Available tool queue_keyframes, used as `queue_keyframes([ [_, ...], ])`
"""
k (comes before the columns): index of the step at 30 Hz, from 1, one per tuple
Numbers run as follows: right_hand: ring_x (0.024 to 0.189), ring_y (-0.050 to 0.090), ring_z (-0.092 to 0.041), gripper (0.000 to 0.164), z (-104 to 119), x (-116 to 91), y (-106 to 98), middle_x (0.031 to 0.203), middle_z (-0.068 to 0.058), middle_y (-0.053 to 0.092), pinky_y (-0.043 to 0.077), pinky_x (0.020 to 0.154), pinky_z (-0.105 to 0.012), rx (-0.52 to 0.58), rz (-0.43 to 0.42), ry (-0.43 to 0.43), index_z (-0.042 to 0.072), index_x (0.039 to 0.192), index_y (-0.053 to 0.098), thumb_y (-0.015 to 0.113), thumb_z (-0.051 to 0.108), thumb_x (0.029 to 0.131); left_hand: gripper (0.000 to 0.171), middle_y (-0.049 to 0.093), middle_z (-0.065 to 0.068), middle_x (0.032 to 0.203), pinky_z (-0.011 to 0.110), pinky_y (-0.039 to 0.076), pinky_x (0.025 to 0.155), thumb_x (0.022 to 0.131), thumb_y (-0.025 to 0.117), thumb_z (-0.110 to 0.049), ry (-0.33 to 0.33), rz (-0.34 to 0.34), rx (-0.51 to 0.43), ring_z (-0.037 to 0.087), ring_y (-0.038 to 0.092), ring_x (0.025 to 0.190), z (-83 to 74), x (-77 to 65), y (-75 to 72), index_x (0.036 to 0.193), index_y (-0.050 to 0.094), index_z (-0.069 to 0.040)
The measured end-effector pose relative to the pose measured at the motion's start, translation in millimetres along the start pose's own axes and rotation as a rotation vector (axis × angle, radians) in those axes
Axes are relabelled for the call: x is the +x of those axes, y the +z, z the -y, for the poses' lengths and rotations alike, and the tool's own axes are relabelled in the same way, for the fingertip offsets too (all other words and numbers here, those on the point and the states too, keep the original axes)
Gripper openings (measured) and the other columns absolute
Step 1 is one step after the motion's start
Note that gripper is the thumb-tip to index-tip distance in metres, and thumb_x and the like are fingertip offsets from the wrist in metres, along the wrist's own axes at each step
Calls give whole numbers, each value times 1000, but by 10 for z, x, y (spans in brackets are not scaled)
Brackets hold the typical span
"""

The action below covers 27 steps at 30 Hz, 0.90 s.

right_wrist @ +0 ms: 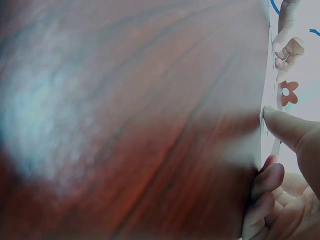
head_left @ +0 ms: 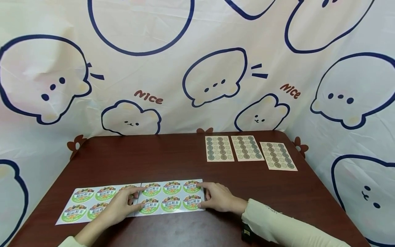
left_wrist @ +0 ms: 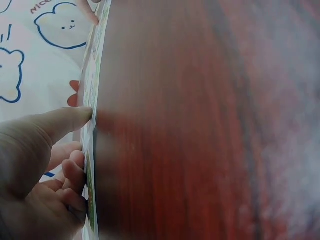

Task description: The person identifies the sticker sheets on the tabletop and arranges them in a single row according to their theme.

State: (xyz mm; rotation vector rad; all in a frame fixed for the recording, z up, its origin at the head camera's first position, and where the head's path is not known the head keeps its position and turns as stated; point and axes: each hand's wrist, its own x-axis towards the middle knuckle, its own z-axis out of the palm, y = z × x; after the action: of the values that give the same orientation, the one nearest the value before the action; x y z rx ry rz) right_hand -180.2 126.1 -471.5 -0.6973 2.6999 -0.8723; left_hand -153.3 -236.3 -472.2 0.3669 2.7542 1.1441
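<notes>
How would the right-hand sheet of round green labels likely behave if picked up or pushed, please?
Seen nearly edge-on in the wrist views, the sheet looks thin, so it would probably flop and weigh little. Resting on the shiny tabletop, it may slide easily.

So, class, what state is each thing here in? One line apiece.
Left label sheet: face up, partly hidden.
Right label sheet: face up, six labels on it.
Left dotted sheet: flat, untouched.
Middle dotted sheet: flat, untouched.
Right dotted sheet: flat, untouched.
Left hand: touching where the label sheets meet.
Right hand: touching the right label sheet's right end.
Table: bearing all five sheets.
Cloth: hanging, creased.
</notes>
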Motion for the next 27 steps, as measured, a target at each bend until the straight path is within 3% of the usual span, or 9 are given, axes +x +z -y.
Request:
queue_keyframes([
  [15, 53, 46, 2, 68, -10, 21, -25, 62, 12, 54, 35, 50, -19, 59, 33, -27, 11, 140, 60, 85, 31, 81, 52, 55, 3, 90, 23, 35, 55, 86, 80, -19, 27, 21, -10, 4, 39, 62, -23, -33, -24, 132, 64, 0],
  [27, 54, 49, 0, 64, -13, 35, -50, 63, 10, 58, 38, 52, -19, 99, 55, -29, 10, 140, 60, 84, 24, 83, 46, 54, 3, 87, 24, 36, 54, 87, 79, -17, 1, 10, -29, 4, 39, 60, -30, -23, -78, 127, 66, 1],
])
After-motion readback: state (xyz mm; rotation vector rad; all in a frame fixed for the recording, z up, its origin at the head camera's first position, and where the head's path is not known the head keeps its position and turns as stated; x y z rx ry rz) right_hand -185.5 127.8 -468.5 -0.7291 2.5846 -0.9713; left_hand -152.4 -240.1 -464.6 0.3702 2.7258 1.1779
